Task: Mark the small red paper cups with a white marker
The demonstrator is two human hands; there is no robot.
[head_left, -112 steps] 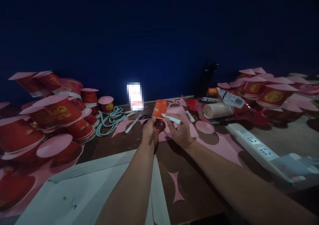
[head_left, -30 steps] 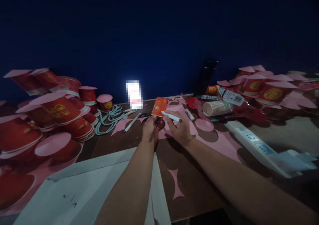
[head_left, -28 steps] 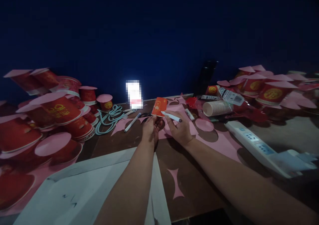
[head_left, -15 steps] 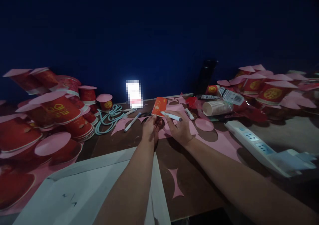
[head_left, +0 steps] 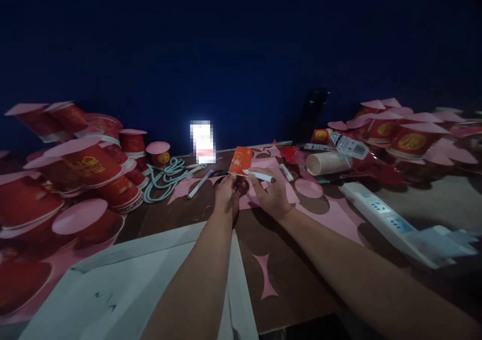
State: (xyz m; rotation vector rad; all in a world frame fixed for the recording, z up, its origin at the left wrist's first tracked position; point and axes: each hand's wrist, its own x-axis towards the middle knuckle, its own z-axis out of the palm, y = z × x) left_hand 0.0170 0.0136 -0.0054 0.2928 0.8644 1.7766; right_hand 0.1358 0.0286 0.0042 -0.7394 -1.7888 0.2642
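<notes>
Red card [head_left: 241,160] sat mid-frame | left hand [head_left: 227,193] pinched its lower edge, grip closed | right hand [head_left: 274,196] had grip closed round white marker [head_left: 262,177], tip at card | cups [head_left: 90,165] crowded frame left

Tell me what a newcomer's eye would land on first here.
Probably the bright, pixelated white patch left of centre, glaring against the dark blue backdrop. Next, likely, come the red cups with pink paper discs, heaped at both sides of the picture. Between the heaps, the left hand holds a red card and the right hand a white pen, its tip over the card's lower part.
</notes>
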